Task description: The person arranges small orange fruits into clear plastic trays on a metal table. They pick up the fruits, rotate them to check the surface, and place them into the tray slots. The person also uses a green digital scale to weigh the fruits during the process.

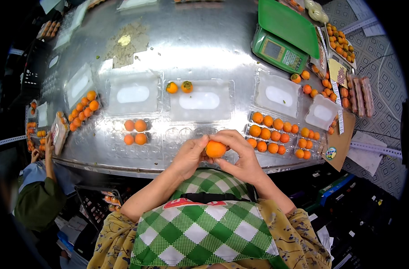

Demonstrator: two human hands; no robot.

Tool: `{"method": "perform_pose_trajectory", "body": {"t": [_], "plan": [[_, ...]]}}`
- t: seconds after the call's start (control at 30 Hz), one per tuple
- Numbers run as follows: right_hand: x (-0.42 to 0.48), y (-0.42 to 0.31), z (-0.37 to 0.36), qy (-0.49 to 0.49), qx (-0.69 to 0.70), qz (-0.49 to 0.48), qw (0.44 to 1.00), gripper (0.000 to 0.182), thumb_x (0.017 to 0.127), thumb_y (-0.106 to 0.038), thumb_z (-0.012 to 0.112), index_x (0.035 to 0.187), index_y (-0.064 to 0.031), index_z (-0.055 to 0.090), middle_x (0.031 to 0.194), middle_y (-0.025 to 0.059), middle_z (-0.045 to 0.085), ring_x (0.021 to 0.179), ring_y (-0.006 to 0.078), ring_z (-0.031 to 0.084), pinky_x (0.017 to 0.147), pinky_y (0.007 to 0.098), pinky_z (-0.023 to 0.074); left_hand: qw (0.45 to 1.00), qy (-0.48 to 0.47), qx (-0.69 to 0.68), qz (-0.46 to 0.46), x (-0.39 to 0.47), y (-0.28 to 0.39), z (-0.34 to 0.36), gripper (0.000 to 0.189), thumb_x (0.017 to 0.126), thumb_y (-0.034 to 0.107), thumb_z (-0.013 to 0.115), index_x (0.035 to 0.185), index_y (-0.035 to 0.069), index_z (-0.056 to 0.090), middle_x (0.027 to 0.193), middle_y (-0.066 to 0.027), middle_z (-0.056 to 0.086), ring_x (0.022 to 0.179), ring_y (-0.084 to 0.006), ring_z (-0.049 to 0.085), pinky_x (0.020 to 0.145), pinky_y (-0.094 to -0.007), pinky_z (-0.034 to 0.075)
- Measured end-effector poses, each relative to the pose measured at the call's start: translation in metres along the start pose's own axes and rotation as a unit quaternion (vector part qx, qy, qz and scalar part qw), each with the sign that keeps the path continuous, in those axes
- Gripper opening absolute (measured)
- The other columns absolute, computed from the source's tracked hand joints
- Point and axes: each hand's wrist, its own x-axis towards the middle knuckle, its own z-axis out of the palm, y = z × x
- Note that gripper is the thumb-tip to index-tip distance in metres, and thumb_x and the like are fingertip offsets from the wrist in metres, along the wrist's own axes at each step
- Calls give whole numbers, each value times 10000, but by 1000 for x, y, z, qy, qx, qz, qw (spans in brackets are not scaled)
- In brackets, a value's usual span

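Observation:
An orange persimmon (215,149) is held between my left hand (187,156) and my right hand (241,154), just over the table's near edge. Beneath and beyond them lies an open clear plastic clamshell tray (177,134) with round hollows. Two persimmons with green calyxes, one (171,87) beside the other (187,86), rest on its lid (199,112). To the left, another open clamshell (115,151) has several persimmons (140,125) in its hollows. On the right, a clamshell holds rows of persimmons (265,133), its lid (275,79) folded back.
A green digital scale (278,50) stands at the back right, near loose persimmons (305,74) and a heaped tray (340,42). More filled clamshells (85,109) lie leftward. At far left a co-worker (39,198) handles packs. Black crates (359,215) stand below the table, right.

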Motion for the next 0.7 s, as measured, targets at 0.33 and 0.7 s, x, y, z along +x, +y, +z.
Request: {"method": "perform_pose_trajectory", "body": {"t": [0.33, 0.7], "plan": [[-18, 19, -6, 61, 380, 219, 897, 308, 885, -258, 602, 1028, 15, 594, 844, 80, 644, 738, 115, 618, 650, 216, 482, 944, 15, 236, 229, -8, 30, 6, 380, 745, 33, 669, 1121, 42, 618, 1052, -60, 617, 941, -133, 558, 813, -280, 452], [-22, 15, -4, 35, 279, 257, 925, 483, 969, -414, 413, 826, 3, 610, 638, 52, 590, 552, 106, 550, 536, 227, 431, 962, -54, 191, 188, -12, 24, 24, 502, 762, 68, 698, 1233, 33, 528, 1097, -82, 592, 973, -178, 583, 836, -293, 475]]}}
